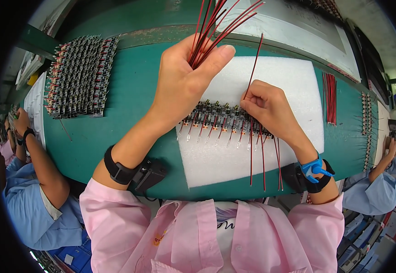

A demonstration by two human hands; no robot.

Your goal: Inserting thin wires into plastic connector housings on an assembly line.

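Red-black wires (202, 44): left hand (186, 73) clasped them.
Right hand (266, 102): nearer the boards, pinched one wire (255, 59).
Board row (214, 117): stretched left-right, touching right hand's near side.

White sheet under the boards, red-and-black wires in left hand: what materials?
White rectangular sheet: likely plastic foam, matte; faintly mottled texture.
Thin red-and-black wires in the left hand: probably plastic-insulated, low sheen; smooth coloured jackets. Exact plastics unclear.

Green wkbench (136, 91) w/ gray-wht panel (307, 32) at back, dk rack (359, 243) lwr R.
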